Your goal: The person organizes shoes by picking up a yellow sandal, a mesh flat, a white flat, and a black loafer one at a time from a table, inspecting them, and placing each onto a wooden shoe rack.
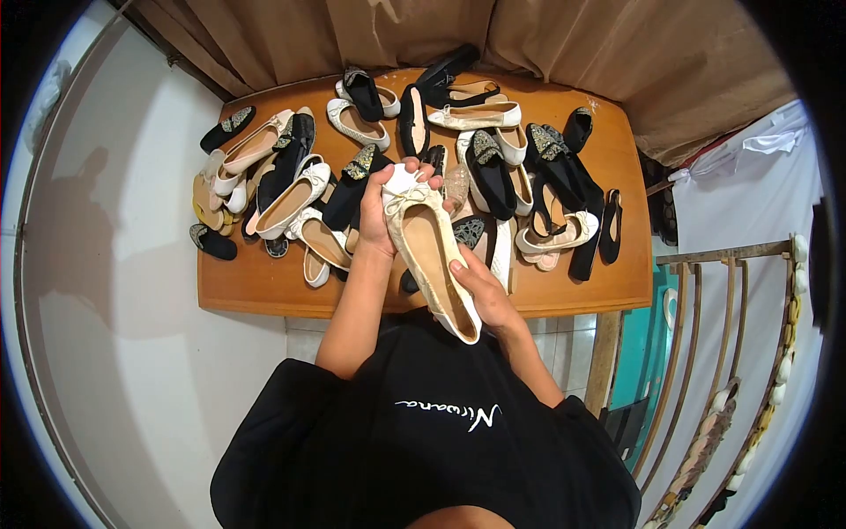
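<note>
A cream ballet flat with a small bow near its white toe is held in front of my chest, toe pointing away from me. My left hand grips it around the toe end, fingertips showing at the far edge. Near the heel, my right hand has its thumb on the side rim, with the other fingers mostly hidden underneath. Just beyond the held flat lies a heap of shoes, among them a black loafer with a glittery front and a white flat with a bow.
A brown wooden table carries many black and white shoes in a loose pile. Behind it hangs a brown curtain. On the right stands a wooden rack with shoes along it; a white wall rises on the left.
</note>
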`<state>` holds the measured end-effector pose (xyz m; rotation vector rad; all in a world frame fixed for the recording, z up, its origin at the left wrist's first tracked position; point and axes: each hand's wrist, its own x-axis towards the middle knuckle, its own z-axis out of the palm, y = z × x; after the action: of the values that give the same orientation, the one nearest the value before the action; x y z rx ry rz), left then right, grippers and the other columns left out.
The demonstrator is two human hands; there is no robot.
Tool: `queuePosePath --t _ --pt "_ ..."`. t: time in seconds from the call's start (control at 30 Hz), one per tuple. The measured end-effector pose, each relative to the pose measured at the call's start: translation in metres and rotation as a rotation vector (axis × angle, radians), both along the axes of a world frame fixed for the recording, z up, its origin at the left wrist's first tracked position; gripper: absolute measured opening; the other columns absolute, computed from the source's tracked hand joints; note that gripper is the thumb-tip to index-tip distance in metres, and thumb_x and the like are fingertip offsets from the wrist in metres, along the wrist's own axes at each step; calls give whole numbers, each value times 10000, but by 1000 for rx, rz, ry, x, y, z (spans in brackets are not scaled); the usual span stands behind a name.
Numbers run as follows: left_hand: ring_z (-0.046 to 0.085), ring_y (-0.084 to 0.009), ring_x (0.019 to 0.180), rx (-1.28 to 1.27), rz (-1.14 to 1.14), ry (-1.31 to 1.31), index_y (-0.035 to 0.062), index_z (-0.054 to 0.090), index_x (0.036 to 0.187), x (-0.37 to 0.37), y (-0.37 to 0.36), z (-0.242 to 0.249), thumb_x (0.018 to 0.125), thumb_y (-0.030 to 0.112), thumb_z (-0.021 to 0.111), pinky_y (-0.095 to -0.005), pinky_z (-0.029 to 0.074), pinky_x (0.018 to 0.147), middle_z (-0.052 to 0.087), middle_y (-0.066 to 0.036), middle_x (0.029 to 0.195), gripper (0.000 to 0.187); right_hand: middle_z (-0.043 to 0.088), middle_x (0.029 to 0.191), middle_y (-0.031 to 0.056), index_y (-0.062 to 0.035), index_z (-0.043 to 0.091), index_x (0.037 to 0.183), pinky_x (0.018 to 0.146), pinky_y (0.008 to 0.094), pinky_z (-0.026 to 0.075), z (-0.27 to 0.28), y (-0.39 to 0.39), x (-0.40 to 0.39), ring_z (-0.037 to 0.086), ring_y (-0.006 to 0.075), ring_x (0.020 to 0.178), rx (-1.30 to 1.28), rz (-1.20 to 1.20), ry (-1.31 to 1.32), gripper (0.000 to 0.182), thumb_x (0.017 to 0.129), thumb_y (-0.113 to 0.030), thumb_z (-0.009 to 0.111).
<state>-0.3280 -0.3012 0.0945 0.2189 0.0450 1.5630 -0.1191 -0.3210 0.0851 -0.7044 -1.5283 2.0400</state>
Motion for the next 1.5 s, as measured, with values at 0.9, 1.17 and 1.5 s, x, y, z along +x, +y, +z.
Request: queuePosePath --t 0.9,1.17,1.5 --pt "589 -246 1093 58 58 396 54 546 1139 -7 -12 21 1051 214 548 -583 582 994 539 -89 1042 183 456 1547 139 19 304 1598 1198 345 289 26 -15 6 411 214 1430 -234 70 -17 613 1112 -322 457" --pt "583 -211 1020 20 60 325 76 539 1091 -9 -9 5 1063 204 528 -598 581 984 532 -52 954 131 541 1442 116 -9 340 1580 1113 314 391 18 -14 3 527 171 1296 -400 76 48 568 1114 -313 451" --pt "547 -173 908 -16 -9 205 118 492 979 -11 -2 -5 1026 227 482 -597 584 946 461 -24 858 118 651 1157 203 -84 280 1595 698 420 635 25 -18 -5 726 294 815 -458 91 58 566 1106 -334 419"
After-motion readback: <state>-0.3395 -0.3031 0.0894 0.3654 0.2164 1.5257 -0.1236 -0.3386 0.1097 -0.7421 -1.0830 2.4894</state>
